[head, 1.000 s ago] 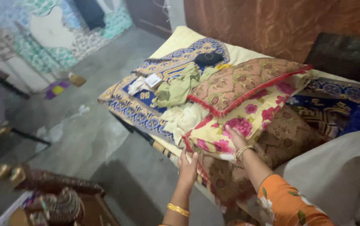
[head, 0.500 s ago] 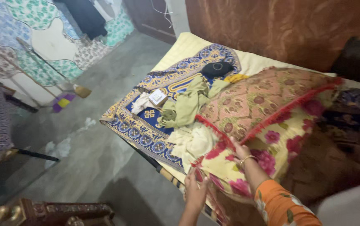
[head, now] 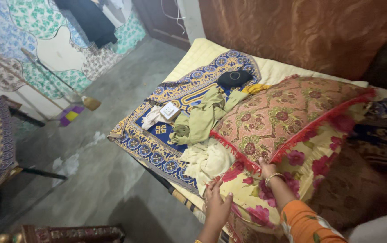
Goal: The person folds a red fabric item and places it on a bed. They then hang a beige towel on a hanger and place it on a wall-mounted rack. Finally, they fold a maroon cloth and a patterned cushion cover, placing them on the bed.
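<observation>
The left hand (head: 217, 204) lies with its fingers (head: 211, 188) spread and nearly flat against the near corner of the yellow floral pillow (head: 292, 168), pressing on the cloth rather than closed round it. The right hand (head: 267, 170) sits higher, fingers curled in at the seam where the pink patterned cushion (head: 279, 114) with its red fringe rests on the floral pillow; whether they actually pinch the fringe cannot be told. A gold bangle (head: 273, 178) circles that wrist above an orange flowered sleeve (head: 308, 225).

Both pillows are stacked at the near edge of the bed (head: 202, 51), the cushion on top and tilted, its long axis running from the lower left up toward the upper right, near the brown wall (head: 301, 31). Under them lies a brown patterned quilt (head: 360, 189).

Just beside the stack, on a blue and gold bedspread (head: 157, 144), lie crumpled pale green clothes (head: 202, 117), a cream cloth (head: 207, 159), a small white box (head: 170, 110) and a black cap (head: 233, 78). A broom (head: 58, 81) leans near the painted wall across the grey floor (head: 112, 175).
</observation>
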